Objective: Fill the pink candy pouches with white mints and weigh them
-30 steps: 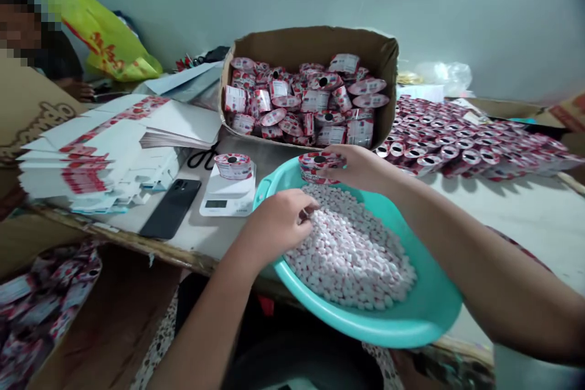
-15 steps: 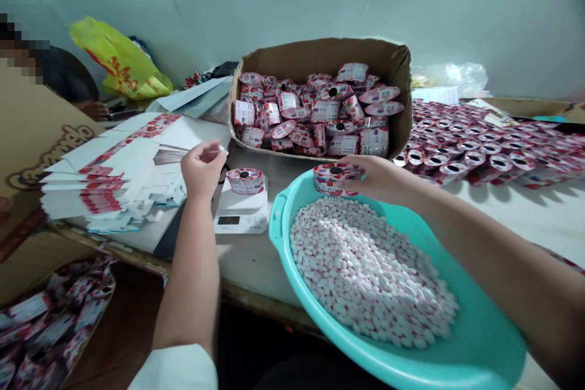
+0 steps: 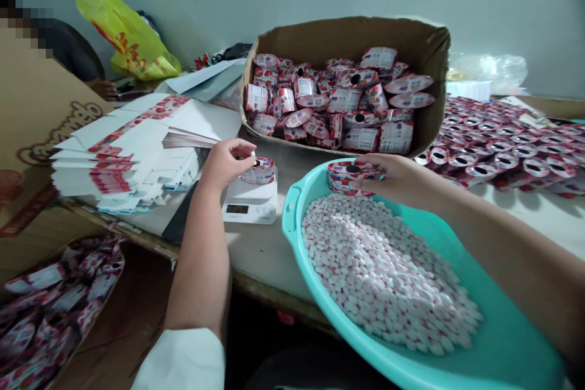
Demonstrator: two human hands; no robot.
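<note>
My left hand (image 3: 230, 163) pinches a small white candy (image 3: 253, 154) between thumb and fingertips. Right under those fingertips an oval printed candy box (image 3: 260, 175) with a dark round hole in its top stands on a white digital scale (image 3: 249, 210). Its left side is partly hidden by my hand. My right hand (image 3: 386, 175) is closed around another oval printed box (image 3: 348, 186), held upright at the far rim of a turquoise basin (image 3: 299, 244). Inside the basin lies a heap of white candies (image 3: 379, 274), tinged pink.
A cardboard box (image 3: 402, 36) full of printed boxes stands behind the scale. Rows of them (image 3: 507, 146) fill the right side. Flat white cartons (image 3: 114, 158) and a yellow bag (image 3: 128, 36) lie left. Another person's hand (image 3: 104, 89) shows at far left.
My left hand has moved right with the candy, from beside the scale to over the box on it. My right hand keeps its box at the basin rim. The whole view has shifted slightly.
</note>
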